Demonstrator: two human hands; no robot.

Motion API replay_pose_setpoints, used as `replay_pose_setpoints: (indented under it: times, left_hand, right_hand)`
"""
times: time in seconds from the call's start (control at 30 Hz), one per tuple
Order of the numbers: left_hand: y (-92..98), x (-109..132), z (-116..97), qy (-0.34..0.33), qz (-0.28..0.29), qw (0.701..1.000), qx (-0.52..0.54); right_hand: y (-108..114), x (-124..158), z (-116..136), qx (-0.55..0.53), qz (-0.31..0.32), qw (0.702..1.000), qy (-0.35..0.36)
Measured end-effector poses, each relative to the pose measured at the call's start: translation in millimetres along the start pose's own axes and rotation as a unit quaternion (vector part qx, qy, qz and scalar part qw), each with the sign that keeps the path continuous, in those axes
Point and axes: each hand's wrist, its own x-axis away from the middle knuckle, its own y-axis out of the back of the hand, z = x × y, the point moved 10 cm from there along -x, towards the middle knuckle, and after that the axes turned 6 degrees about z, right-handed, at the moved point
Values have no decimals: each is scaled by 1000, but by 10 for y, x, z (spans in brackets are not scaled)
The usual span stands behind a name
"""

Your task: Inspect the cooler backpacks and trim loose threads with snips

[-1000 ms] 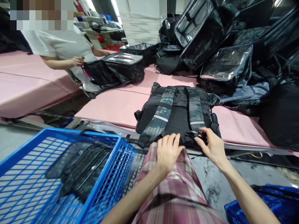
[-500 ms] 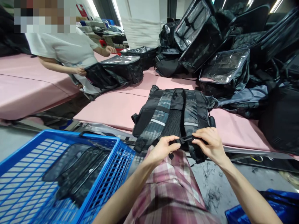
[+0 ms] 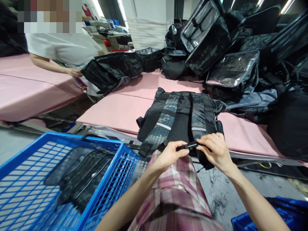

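A dark camouflage backpack (image 3: pixel 180 118) lies with its shoulder straps up at the front edge of the pink table (image 3: pixel 115 112). Over its near edge, my left hand (image 3: pixel 172 154) pinches one end of a thin black strap (image 3: pixel 192 145). The other end is between the thumb and fingers of my right hand (image 3: pixel 216 150). Small black parts at my fingertips, perhaps a buckle, are too small to make out. Both hands are close together, with the strap spanning the short gap between them.
A blue basket (image 3: pixel 122 154) holding dark folded bags (image 3: pixel 84 176) stands at the lower left. Behind the table's left part, a person (image 3: pixel 64 51) handles another black bag (image 3: pixel 115 70). Bags with silvery linings (image 3: pixel 233 69) are piled at the right. Another blue container (image 3: pixel 243 221) is at lower right.
My hands have come slightly closer together, with the strap piece between them now straighter. Across the table, the person's bag has been tipped up and its silvery top no longer shows.
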Motion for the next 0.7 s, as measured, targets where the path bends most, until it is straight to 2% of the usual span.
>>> replay_pose_setpoints:
  times: [0.07, 0.13, 0.17, 0.23, 0.3, 0.33, 0.4, 0.43, 0.47, 0.53, 0.63, 0.7]
  left_hand:
    - [18, 35, 4, -18, -22, 997, -70]
    - [137, 136, -56, -75, -114, 974, -181]
    - [205, 229, -114, -117, -179, 948, -238]
    - [250, 454, -225, -208, -290, 873, -332]
    - [171, 615, -285, -287, -338, 805, -395]
    - [121, 664, -301, -317, -348, 780, -412]
    - [81, 725, -318, -351, -372, 757, -406]
    - [95, 740, -311, -354, -388, 760, -383]
    - [124, 730, -280, -345, -400, 775, -347]
    - [168, 622, -128, -299, -390, 836, -245]
    - [12, 302, 271, -182, -261, 946, -61]
    - [-157, 184, 523, -86, -179, 979, 48]
  right_hand:
    - [-3, 15, -39, -34, -6, 999, -22]
    - [-12, 57, -192, -115, -21, 989, -86]
    - [-38, 92, -293, -162, -24, 978, -129]
    - [-133, 181, -466, -237, -23, 948, -212]
    - [-234, 259, -530, -278, -15, 924, -260]
    - [-267, 287, -527, -287, -15, 919, -270]
    - [-301, 343, -495, -285, -22, 917, -278]
    - [-315, 378, -481, -280, -27, 917, -284]
    - [-330, 418, -472, -275, -30, 916, -291]
    - [-362, 493, -460, -268, -33, 914, -303]
    - [-380, 556, -446, -255, -37, 918, -301]
    - [-377, 566, -447, -248, -40, 921, -297]
